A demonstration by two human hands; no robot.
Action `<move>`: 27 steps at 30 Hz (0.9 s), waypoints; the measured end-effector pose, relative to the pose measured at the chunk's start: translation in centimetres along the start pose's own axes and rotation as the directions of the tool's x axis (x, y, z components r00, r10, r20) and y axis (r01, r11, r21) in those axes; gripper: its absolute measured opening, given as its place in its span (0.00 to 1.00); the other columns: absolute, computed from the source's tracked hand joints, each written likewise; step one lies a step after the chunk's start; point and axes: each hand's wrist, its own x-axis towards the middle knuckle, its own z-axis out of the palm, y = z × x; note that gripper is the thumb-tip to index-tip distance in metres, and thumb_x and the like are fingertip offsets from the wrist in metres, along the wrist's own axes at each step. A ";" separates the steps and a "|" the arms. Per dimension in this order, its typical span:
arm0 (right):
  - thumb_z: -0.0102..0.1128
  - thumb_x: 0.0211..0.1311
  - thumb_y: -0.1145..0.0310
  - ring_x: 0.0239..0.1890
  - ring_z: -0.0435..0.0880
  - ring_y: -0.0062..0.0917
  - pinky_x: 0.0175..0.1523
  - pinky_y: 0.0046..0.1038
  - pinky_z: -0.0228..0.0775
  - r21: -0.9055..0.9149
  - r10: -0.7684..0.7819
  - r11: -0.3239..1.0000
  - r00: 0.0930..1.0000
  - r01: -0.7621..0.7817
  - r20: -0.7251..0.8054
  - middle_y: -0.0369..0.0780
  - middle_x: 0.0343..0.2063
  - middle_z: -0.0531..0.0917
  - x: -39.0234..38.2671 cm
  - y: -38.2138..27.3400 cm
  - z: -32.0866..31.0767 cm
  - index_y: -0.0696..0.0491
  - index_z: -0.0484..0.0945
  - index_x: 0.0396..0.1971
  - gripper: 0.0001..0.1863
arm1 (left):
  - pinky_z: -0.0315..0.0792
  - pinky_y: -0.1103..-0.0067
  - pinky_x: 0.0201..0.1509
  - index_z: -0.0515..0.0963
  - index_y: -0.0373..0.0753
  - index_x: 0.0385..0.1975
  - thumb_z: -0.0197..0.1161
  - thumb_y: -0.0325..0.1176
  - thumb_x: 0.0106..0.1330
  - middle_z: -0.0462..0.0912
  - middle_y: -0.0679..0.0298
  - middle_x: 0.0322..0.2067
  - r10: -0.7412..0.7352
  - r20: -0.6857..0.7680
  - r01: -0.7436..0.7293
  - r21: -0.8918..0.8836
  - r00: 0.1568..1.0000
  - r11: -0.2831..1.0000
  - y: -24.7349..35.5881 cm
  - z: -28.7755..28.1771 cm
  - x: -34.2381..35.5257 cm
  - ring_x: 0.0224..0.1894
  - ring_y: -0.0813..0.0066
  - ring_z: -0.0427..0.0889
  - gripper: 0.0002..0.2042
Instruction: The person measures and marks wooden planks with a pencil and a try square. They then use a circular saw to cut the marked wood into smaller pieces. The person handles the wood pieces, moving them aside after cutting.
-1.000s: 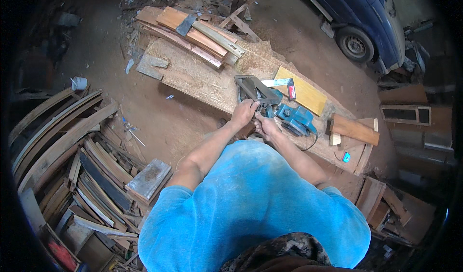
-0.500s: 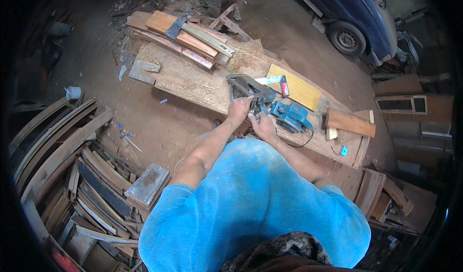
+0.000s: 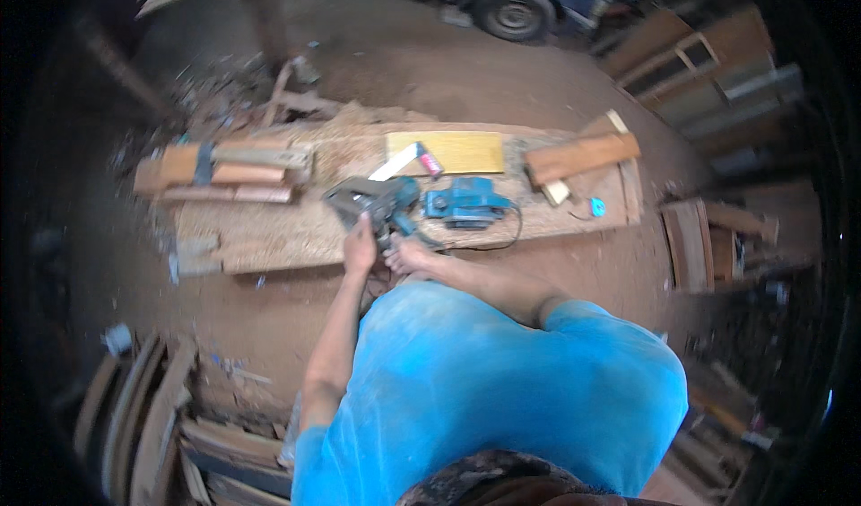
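Note:
A circular saw (image 3: 363, 196) with a dark metal base plate and a blue body lies tilted at the near edge of the workbench (image 3: 269, 237). My left hand (image 3: 360, 246) grips its near side, fingers closed against the dark metal. Close by on the right, my right hand (image 3: 411, 255) is curled at the saw's lower part; its fingertips are partly hidden. A blue electric planer (image 3: 466, 203) rests just right of the saw. Behind them, a try square (image 3: 417, 158) with a red-marked handle lies partly on a yellow board (image 3: 471, 152).
Stacked planks (image 3: 179, 170) with an axe (image 3: 204, 163) on top occupy the bench's left end. At its right end are a brown board (image 3: 583, 158) and a turquoise tape measure (image 3: 597, 207). A black cord (image 3: 502, 241) loops near the planer. Timber offcuts (image 3: 134, 425) pile up at lower left; a car (image 3: 516, 13) stands beyond.
The view has turned, so the bench now runs nearly level across the picture, with some blur. Both hands stay at the circular saw.

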 end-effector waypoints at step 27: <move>0.41 0.80 0.47 0.17 0.60 0.19 0.21 0.24 0.53 0.517 0.107 0.811 0.937 -0.276 0.332 0.31 0.18 0.63 0.6 0.2 -0.2 0.52 0.67 0.34 0.22 | 0.75 0.69 0.45 0.77 0.33 0.56 0.35 0.73 0.72 0.84 0.53 0.46 -0.687 -0.190 0.549 -0.471 0.701 0.690 -26.0 -10.3 -16.0 0.41 0.67 0.82 0.44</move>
